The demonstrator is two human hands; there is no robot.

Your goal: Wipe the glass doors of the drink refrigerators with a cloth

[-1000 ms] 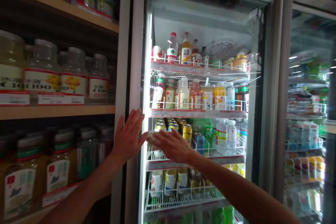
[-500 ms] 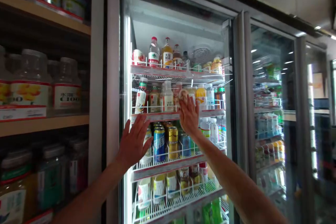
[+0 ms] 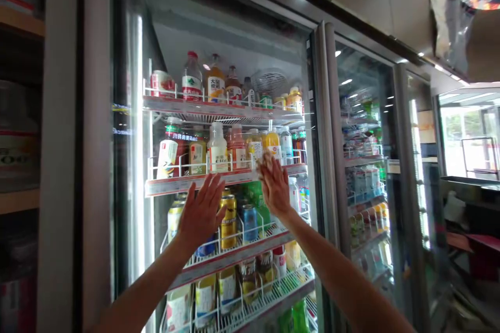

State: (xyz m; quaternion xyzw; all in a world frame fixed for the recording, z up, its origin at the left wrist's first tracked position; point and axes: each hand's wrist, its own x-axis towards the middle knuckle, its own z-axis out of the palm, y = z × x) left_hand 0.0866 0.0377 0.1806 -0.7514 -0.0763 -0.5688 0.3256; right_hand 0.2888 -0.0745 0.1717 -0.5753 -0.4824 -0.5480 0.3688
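My right hand (image 3: 275, 187) presses a small, pale crumpled cloth (image 3: 264, 163) to the glass door (image 3: 234, 26) of an upright drinks fridge. The cloth is partly hidden by the fingers and blurred, at the height of the second shelf's front edge. My left hand (image 3: 201, 213) is open, fingers stretched upward, palm towards the glass and nothing in it. Whether its palm touches the pane cannot be seen. Behind the glass are a gold can (image 3: 228, 221), a blue can (image 3: 250, 222) and an orange juice bottle (image 3: 272, 141).
Wire-fronted shelves (image 3: 219, 256) of bottles and cans fill the lit fridge. A metal door frame (image 3: 328, 130) borders the pane on the right, with another glass-fronted fridge (image 3: 363, 182) beyond it. Left of the pane stands a shelving unit (image 3: 19, 202) with bottles.
The view has turned right, so the fridge appears further left. My right hand, still with the cloth, is lower on the glass relative to the shelves. My left hand stays open and raised.
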